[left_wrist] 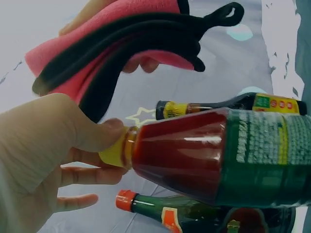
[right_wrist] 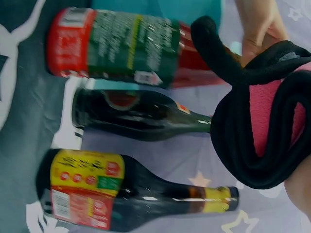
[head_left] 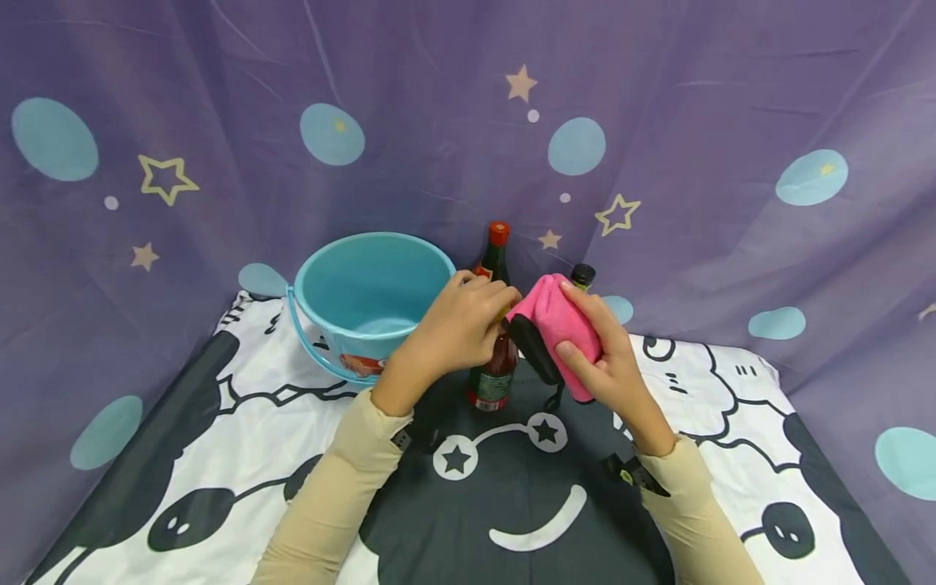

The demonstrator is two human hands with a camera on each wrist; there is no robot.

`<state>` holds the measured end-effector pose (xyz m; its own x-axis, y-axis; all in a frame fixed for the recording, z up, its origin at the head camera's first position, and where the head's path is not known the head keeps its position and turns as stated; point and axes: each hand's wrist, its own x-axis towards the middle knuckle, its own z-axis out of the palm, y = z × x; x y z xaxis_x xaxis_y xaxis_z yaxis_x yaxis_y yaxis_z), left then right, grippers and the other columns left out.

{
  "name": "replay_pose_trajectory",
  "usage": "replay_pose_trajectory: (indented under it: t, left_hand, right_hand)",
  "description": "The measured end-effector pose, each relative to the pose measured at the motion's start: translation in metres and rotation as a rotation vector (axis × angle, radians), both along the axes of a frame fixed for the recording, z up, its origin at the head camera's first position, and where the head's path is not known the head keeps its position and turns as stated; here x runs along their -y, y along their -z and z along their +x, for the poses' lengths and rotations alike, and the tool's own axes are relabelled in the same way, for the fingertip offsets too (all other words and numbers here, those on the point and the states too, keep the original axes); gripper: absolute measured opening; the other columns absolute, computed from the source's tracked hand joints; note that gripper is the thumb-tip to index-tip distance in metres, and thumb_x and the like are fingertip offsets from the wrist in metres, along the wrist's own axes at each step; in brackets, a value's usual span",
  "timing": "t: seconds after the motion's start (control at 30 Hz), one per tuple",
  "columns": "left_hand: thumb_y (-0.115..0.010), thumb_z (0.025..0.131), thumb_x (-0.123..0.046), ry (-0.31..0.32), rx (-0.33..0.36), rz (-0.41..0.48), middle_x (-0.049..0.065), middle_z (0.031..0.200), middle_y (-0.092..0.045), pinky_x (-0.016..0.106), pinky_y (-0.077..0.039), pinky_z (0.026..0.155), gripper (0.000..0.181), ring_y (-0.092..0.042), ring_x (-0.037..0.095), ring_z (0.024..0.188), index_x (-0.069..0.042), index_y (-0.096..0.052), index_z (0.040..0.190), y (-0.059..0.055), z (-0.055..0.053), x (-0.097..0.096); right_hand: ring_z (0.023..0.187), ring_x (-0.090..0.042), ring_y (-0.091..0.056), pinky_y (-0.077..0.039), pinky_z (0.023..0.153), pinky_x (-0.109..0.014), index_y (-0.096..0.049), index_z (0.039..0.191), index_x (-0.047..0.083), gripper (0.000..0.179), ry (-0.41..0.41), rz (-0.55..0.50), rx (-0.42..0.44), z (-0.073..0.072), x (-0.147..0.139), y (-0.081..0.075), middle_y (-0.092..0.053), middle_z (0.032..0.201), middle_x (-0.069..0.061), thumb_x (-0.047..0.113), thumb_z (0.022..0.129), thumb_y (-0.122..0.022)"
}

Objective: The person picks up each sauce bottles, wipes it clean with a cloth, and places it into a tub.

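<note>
My left hand (head_left: 461,321) pinches the yellow cap (left_wrist: 115,151) of a red sauce bottle (head_left: 493,380) with a green label. The bottle stands upright, partly hidden behind that hand in the head view. My right hand (head_left: 610,361) grips a folded pink cloth (head_left: 561,318) with thick black edging and a black hanging loop (left_wrist: 226,15). Its folds lie close beside the left hand, above the cap. Behind the sauce bottle is a green glass bottle (right_wrist: 141,116) with a red cap. A dark bottle (right_wrist: 87,187) with a yellow label stands behind the pink cloth, mostly hidden in the head view.
A light-blue bucket (head_left: 322,325) with its handle hanging down stands left of the bottles. Everything rests on a black-and-white cartoon-print cloth (head_left: 541,487). A purple curtain (head_left: 439,97) with stars and dots hangs right behind the bottles and bucket.
</note>
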<state>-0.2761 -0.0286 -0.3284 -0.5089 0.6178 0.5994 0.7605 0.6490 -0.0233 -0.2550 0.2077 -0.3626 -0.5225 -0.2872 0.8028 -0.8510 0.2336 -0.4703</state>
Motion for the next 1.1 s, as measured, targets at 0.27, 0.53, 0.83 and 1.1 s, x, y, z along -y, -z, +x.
replay_pose_trajectory:
  t: [0.27, 0.53, 0.83, 1.1]
  left_hand:
    - [-0.065, 0.080, -0.003, 0.021, -0.032, 0.011, 0.005, 0.092, -0.068, 0.046, -0.050, 0.092, 0.029, -0.066, 0.025, 0.092, -0.008, -0.067, 0.109, 0.008, -0.001, -0.003]
    - [-0.060, 0.074, 0.009, 0.109, 0.058, 0.105, 0.005, 0.087, -0.066, 0.043, -0.050, 0.085, 0.033, -0.063, 0.025, 0.086, -0.006, -0.064, 0.104, 0.010, -0.003, -0.004]
    - [-0.060, 0.080, 0.011, 0.114, 0.062, 0.159, 0.007, 0.088, -0.067, 0.040, -0.051, 0.091, 0.031, -0.064, 0.024, 0.086, -0.004, -0.067, 0.106, 0.009, -0.002, -0.004]
    - [-0.062, 0.082, 0.008, 0.106, 0.038, 0.155, 0.007, 0.086, -0.066, 0.040, -0.051, 0.089, 0.025, -0.063, 0.025, 0.084, -0.004, -0.066, 0.104, 0.011, -0.003, -0.005]
  right_hand:
    - [0.086, -0.016, -0.048, -0.042, 0.062, -0.024, -0.052, 0.147, 0.010, 0.070, 0.069, 0.095, -0.044, -0.011, 0.009, 0.017, -0.058, 0.105, -0.017, 0.056, 0.095, -0.063]
    - [0.082, -0.018, -0.048, -0.044, 0.058, -0.028, -0.047, 0.148, 0.011, 0.068, 0.168, 0.208, -0.050, -0.012, 0.011, 0.026, -0.055, 0.104, -0.018, 0.057, 0.098, -0.057]
    - [0.080, -0.016, -0.049, -0.047, 0.057, -0.028, -0.040, 0.152, 0.014, 0.069, 0.218, 0.338, -0.036, -0.012, 0.011, 0.031, -0.053, 0.109, -0.017, 0.060, 0.100, -0.048]
    - [0.083, -0.018, -0.050, -0.048, 0.061, -0.031, -0.035, 0.153, 0.012, 0.072, 0.198, 0.335, -0.016, -0.013, 0.013, 0.037, -0.050, 0.113, -0.018, 0.060, 0.100, -0.047]
